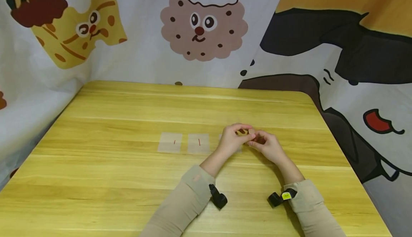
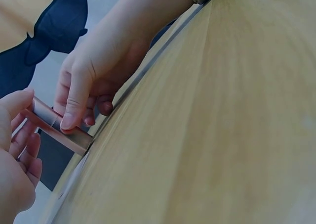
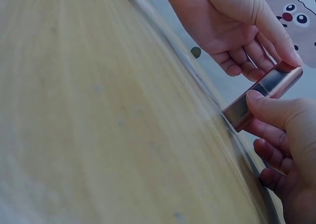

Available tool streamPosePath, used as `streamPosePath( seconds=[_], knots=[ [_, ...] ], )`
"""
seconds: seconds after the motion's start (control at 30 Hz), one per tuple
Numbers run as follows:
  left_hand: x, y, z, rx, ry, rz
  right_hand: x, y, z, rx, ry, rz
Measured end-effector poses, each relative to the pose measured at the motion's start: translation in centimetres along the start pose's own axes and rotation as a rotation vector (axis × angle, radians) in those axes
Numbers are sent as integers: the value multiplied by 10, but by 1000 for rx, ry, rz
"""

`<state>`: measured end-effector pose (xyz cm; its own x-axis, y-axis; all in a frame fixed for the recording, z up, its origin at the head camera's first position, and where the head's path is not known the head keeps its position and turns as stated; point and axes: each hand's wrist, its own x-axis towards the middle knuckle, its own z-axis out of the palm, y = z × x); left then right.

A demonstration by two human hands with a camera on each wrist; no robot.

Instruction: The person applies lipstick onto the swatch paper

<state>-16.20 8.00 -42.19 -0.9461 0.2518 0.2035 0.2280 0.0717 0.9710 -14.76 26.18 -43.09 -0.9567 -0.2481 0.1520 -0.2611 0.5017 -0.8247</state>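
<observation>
Both hands hold a slim metallic rose-gold lipstick tube (image 3: pixel 264 88), with a seam across its middle. My left hand (image 1: pixel 229 138) pinches one end between thumb and fingers. On the other end, the thumb and fingers of my right hand (image 1: pixel 269 147) grip the tube. In the left wrist view, the tube (image 2: pixel 61 127) slants between the two hands. Beneath the left hand lies a pale paper square (image 1: pixel 239 149), mostly hidden by it. Left of that are a second square (image 1: pixel 193 145) and a third (image 1: pixel 165 145), each bearing a short red stroke.
The wooden table (image 1: pixel 128 190) extends on all sides of the squares. A printed cloth (image 1: pixel 135 61) with cartoon figures hangs along its back and sides. Black wrist cameras sit at the left sleeve (image 1: pixel 190 197) and the right sleeve (image 1: pixel 309 201).
</observation>
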Motion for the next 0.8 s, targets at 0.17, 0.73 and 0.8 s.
streamPosePath(
  seconds=[0.17,0.73,0.8],
  knots=[
    [1,-2,1,12,-6,5,0,0,-1,-13,-12,2],
    [0,-3,1,-17,-42,-23,1,5,-3,0,-41,31],
    [0,-3,2,-19,-44,-25,0,4,-4,-7,-45,32]
  ],
)
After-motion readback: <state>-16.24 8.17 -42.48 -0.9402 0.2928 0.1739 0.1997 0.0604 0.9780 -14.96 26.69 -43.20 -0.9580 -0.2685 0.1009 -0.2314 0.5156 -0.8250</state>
